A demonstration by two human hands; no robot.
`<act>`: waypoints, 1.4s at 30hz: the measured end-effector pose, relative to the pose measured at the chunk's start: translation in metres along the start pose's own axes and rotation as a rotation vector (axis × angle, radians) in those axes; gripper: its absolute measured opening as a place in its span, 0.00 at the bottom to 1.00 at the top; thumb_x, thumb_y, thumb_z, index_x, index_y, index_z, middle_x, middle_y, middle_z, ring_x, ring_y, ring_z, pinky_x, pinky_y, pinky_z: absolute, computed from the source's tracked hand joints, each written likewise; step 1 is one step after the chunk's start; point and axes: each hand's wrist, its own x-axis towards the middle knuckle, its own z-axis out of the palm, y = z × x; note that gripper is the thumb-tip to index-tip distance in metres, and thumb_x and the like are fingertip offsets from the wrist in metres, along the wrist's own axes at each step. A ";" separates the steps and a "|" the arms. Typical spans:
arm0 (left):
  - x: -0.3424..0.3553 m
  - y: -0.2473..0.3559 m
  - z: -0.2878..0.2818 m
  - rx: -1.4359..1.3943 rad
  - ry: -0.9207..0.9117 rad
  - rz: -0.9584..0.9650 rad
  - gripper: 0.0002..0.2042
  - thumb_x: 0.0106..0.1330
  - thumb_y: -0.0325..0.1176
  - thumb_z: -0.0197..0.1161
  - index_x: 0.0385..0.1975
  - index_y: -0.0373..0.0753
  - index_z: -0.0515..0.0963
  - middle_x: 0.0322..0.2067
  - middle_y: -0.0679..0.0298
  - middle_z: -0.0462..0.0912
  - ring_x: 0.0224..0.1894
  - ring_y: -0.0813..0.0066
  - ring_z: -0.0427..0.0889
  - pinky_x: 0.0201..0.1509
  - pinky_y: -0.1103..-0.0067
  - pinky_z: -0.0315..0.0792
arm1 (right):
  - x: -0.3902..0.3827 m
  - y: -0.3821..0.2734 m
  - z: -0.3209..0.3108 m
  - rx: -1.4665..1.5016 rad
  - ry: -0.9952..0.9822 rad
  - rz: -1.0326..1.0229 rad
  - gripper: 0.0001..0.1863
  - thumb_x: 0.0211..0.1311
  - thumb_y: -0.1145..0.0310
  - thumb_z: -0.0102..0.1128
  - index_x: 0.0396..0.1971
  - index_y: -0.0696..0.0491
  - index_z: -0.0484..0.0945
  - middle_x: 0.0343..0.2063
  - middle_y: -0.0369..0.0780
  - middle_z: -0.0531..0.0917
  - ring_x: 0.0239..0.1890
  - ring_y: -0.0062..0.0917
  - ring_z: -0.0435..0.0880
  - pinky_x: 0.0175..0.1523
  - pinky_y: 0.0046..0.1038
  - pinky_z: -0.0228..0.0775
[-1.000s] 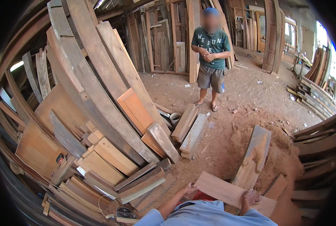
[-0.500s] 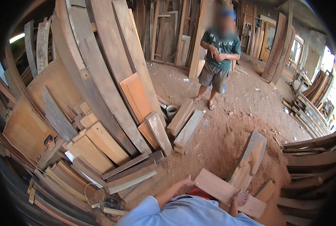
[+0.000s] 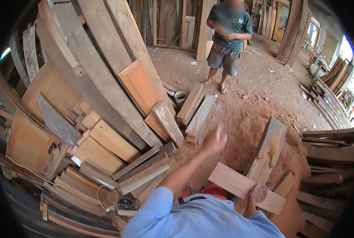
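A flat, pale reddish-brown wooden board (image 3: pixel 229 180) lies slantwise in front of my body. My right hand (image 3: pixel 257 193) grips it near its right end, with the fingers over its face. My left hand (image 3: pixel 215 140) is off the board, stretched forward above the sawdust-covered floor; motion blurs its fingers, and I see nothing in it. Just beyond the board, a thick, weathered plank (image 3: pixel 267 146) with sawdust on it slopes up from the ground. A shorter piece of wood (image 3: pixel 285 184) shows beside the board's right end.
Another person (image 3: pixel 226 43) in a dark green shirt stands ahead. Tall planks (image 3: pixel 101 75) lean at the left, with cut boards (image 3: pixel 113 139) below them. Two short stacks of timber (image 3: pixel 200 119) stand near a grey bucket (image 3: pixel 180 97). More lumber (image 3: pixel 327 158) is piled at the right.
My left hand has let go of the board's left end and reached forward. The right hand still grips the board. My view has tilted down a little.
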 end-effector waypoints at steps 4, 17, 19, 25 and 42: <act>-0.108 -0.016 0.104 0.505 -0.465 0.158 0.48 0.62 0.46 0.68 0.77 0.36 0.47 0.69 0.31 0.60 0.72 0.35 0.59 0.76 0.46 0.51 | -0.002 0.001 -0.006 0.020 -0.002 0.020 0.37 0.71 0.41 0.48 0.72 0.46 0.60 0.75 0.44 0.58 0.76 0.47 0.54 0.76 0.51 0.44; -0.087 -0.040 0.167 0.600 -0.697 0.213 0.40 0.53 0.55 0.73 0.62 0.36 0.69 0.58 0.46 0.73 0.66 0.46 0.67 0.71 0.46 0.52 | -0.004 0.003 -0.011 -0.004 -0.052 0.006 0.39 0.71 0.38 0.45 0.72 0.48 0.62 0.77 0.41 0.55 0.77 0.44 0.51 0.77 0.49 0.41; -0.083 -0.036 0.174 0.636 -0.709 0.213 0.40 0.54 0.56 0.73 0.62 0.35 0.70 0.59 0.46 0.73 0.67 0.46 0.66 0.71 0.46 0.52 | 0.004 0.012 0.002 -0.014 -0.021 0.029 0.39 0.70 0.38 0.45 0.72 0.47 0.62 0.77 0.41 0.54 0.77 0.43 0.51 0.77 0.50 0.41; -0.078 -0.039 0.179 0.649 -0.771 0.119 0.41 0.54 0.56 0.73 0.62 0.35 0.71 0.59 0.47 0.75 0.67 0.49 0.68 0.70 0.47 0.58 | 0.005 0.013 0.004 0.007 -0.037 -0.014 0.38 0.70 0.38 0.45 0.72 0.47 0.62 0.77 0.42 0.53 0.77 0.44 0.50 0.77 0.51 0.40; -0.096 -0.037 0.161 0.611 -0.546 0.113 0.41 0.52 0.60 0.74 0.61 0.40 0.72 0.58 0.51 0.75 0.64 0.52 0.70 0.71 0.58 0.58 | 0.000 0.010 0.000 0.051 -0.038 0.014 0.38 0.68 0.40 0.50 0.71 0.49 0.65 0.78 0.44 0.52 0.77 0.48 0.48 0.77 0.53 0.36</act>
